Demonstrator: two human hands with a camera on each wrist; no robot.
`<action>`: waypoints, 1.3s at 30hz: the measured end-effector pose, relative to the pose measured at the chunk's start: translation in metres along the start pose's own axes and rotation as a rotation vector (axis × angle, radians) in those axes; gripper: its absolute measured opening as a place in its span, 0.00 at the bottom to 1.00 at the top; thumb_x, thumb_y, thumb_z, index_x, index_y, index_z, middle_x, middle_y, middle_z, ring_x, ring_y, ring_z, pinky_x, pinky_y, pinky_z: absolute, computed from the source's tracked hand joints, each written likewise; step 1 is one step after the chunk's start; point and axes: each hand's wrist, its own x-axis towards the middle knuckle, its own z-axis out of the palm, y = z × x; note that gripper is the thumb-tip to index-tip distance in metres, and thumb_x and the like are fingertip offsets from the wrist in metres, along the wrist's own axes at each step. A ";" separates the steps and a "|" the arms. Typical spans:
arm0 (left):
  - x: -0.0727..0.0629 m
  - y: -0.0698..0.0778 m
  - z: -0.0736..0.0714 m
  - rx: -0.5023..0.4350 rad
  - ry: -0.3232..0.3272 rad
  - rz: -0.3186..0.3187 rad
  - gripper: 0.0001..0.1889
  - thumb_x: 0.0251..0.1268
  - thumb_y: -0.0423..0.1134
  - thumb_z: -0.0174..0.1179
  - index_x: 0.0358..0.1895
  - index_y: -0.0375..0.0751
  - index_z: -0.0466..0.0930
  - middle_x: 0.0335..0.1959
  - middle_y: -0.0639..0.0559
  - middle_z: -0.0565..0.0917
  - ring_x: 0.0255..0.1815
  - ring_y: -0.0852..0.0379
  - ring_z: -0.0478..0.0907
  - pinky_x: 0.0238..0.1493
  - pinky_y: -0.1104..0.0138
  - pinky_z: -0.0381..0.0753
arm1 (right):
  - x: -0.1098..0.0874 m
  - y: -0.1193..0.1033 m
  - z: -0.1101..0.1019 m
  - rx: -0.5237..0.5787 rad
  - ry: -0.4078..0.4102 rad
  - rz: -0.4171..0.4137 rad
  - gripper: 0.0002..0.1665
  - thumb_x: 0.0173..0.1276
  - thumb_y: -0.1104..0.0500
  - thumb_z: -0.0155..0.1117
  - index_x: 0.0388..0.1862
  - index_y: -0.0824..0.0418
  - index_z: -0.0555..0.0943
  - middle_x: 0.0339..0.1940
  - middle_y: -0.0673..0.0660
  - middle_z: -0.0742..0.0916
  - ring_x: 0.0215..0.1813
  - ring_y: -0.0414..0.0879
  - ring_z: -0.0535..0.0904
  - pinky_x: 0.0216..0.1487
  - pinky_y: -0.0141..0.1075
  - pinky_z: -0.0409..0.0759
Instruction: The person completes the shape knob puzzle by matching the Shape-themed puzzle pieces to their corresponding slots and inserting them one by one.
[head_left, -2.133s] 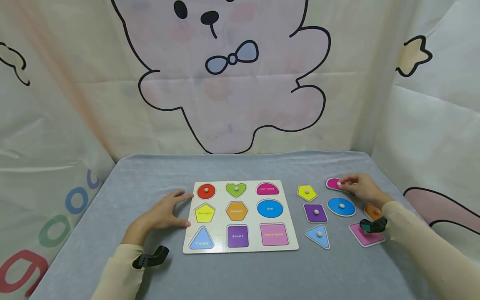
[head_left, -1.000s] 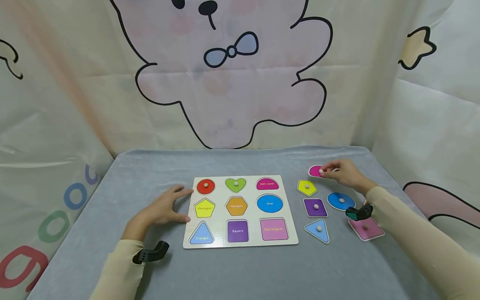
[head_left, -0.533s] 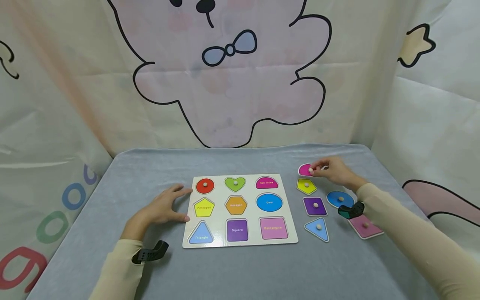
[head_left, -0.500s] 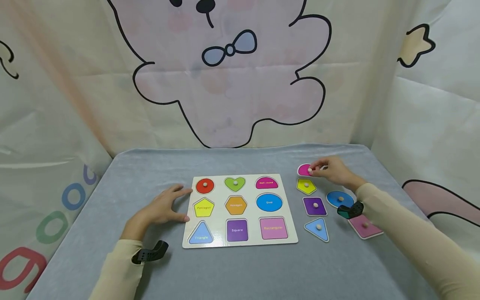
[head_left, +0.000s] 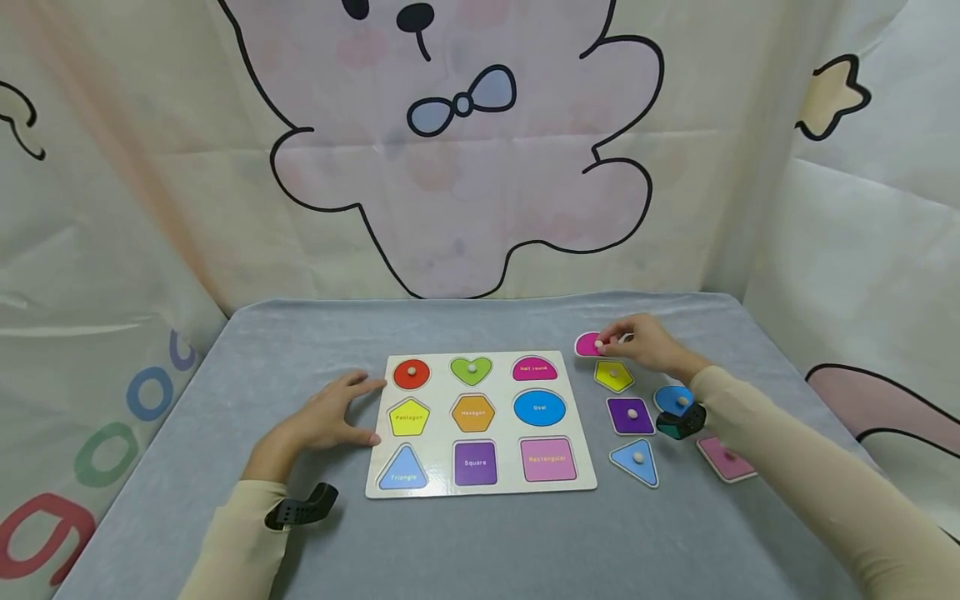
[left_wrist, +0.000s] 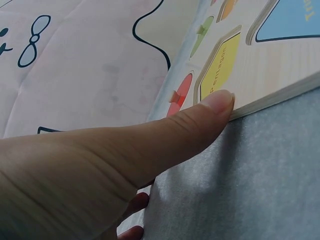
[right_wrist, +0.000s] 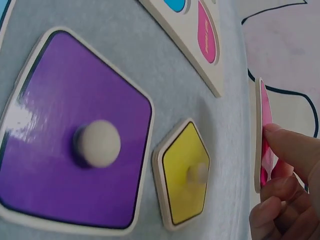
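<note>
A white shape-puzzle board [head_left: 438, 492] lies on the grey cloth, with a red circle [head_left: 412, 374] and a green heart [head_left: 471, 371] seated in it. My left hand [head_left: 322, 417] rests along the board's left edge, thumb and fingertips touching it; the left wrist view shows the thumb [left_wrist: 200, 117] straight on the edge. My right hand [head_left: 645, 343] pinches the knob of a magenta half-round puzzle piece [head_left: 587, 344], held up beyond the board's back right corner. In the right wrist view this piece [right_wrist: 265, 115] is seen edge-on, raised off the cloth. The half-round recess [head_left: 535, 367] shows its printed label.
Right of the board lie loose knobbed pieces: a yellow pentagon [head_left: 614, 377], purple square [head_left: 630, 416], blue triangle [head_left: 635, 462], blue oval [head_left: 672, 399] and pink rectangle [head_left: 723, 460]. The right forearm covers part of the last two. A cartoon-printed curtain [head_left: 465, 192] hangs behind the table.
My right hand has lifted the half-round piece from the far right and carried it left, past the yellow pentagon. The orange piece is now hidden under the right arm. My left hand has stayed put.
</note>
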 end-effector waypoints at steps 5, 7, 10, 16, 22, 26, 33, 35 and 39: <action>-0.001 0.000 0.000 -0.002 0.005 0.008 0.48 0.48 0.53 0.78 0.76 0.51 0.67 0.79 0.33 0.60 0.77 0.28 0.56 0.71 0.30 0.60 | 0.005 -0.004 0.006 0.006 -0.011 -0.002 0.11 0.68 0.59 0.71 0.44 0.65 0.88 0.29 0.55 0.81 0.39 0.49 0.74 0.35 0.30 0.73; -0.001 0.000 0.000 -0.002 0.004 0.009 0.48 0.48 0.53 0.78 0.76 0.51 0.67 0.79 0.33 0.60 0.77 0.28 0.56 0.71 0.30 0.60 | 0.006 -0.005 0.007 0.002 -0.010 -0.011 0.11 0.68 0.59 0.71 0.44 0.65 0.88 0.29 0.54 0.81 0.39 0.49 0.74 0.36 0.30 0.74; -0.001 0.002 0.000 -0.005 -0.001 0.004 0.49 0.48 0.54 0.78 0.76 0.51 0.67 0.79 0.33 0.60 0.78 0.28 0.56 0.71 0.30 0.60 | 0.007 -0.008 0.010 -0.006 -0.011 -0.029 0.11 0.67 0.58 0.72 0.44 0.65 0.88 0.29 0.54 0.81 0.39 0.49 0.74 0.36 0.30 0.74; -0.001 0.004 0.000 -0.012 -0.005 -0.004 0.49 0.48 0.54 0.79 0.76 0.51 0.67 0.79 0.33 0.60 0.77 0.27 0.56 0.70 0.29 0.60 | 0.009 -0.015 0.015 0.005 -0.020 -0.030 0.11 0.67 0.57 0.72 0.43 0.64 0.88 0.29 0.54 0.81 0.38 0.47 0.74 0.33 0.29 0.73; -0.002 0.004 -0.001 -0.017 -0.003 -0.007 0.49 0.47 0.53 0.79 0.76 0.51 0.67 0.79 0.33 0.59 0.77 0.28 0.56 0.71 0.30 0.61 | 0.011 -0.020 0.020 0.017 -0.025 -0.034 0.11 0.68 0.58 0.71 0.43 0.65 0.88 0.31 0.56 0.81 0.39 0.49 0.74 0.33 0.29 0.74; -0.002 0.004 -0.001 -0.017 -0.002 -0.001 0.48 0.48 0.53 0.79 0.76 0.51 0.67 0.79 0.33 0.60 0.77 0.27 0.56 0.70 0.30 0.61 | 0.013 -0.021 0.025 0.028 -0.018 -0.043 0.11 0.67 0.59 0.72 0.44 0.64 0.88 0.31 0.56 0.82 0.38 0.48 0.74 0.31 0.29 0.73; -0.002 0.003 -0.001 -0.016 0.000 0.006 0.48 0.48 0.53 0.79 0.75 0.51 0.67 0.78 0.33 0.60 0.77 0.27 0.57 0.70 0.30 0.61 | 0.015 -0.024 0.036 0.062 -0.040 -0.054 0.11 0.67 0.60 0.72 0.44 0.66 0.88 0.32 0.56 0.82 0.38 0.49 0.74 0.32 0.30 0.72; -0.003 0.003 -0.001 -0.015 0.001 0.006 0.48 0.47 0.53 0.79 0.75 0.51 0.67 0.78 0.33 0.60 0.77 0.27 0.57 0.70 0.30 0.61 | 0.016 -0.025 0.039 0.060 -0.042 -0.066 0.11 0.67 0.60 0.72 0.44 0.66 0.88 0.33 0.56 0.83 0.40 0.49 0.74 0.34 0.30 0.72; -0.002 0.003 0.000 -0.015 0.000 0.001 0.48 0.47 0.53 0.79 0.76 0.51 0.67 0.78 0.33 0.60 0.77 0.27 0.57 0.70 0.30 0.61 | 0.017 -0.031 0.045 0.062 -0.045 -0.098 0.10 0.65 0.60 0.73 0.42 0.65 0.88 0.30 0.55 0.83 0.39 0.49 0.74 0.34 0.30 0.72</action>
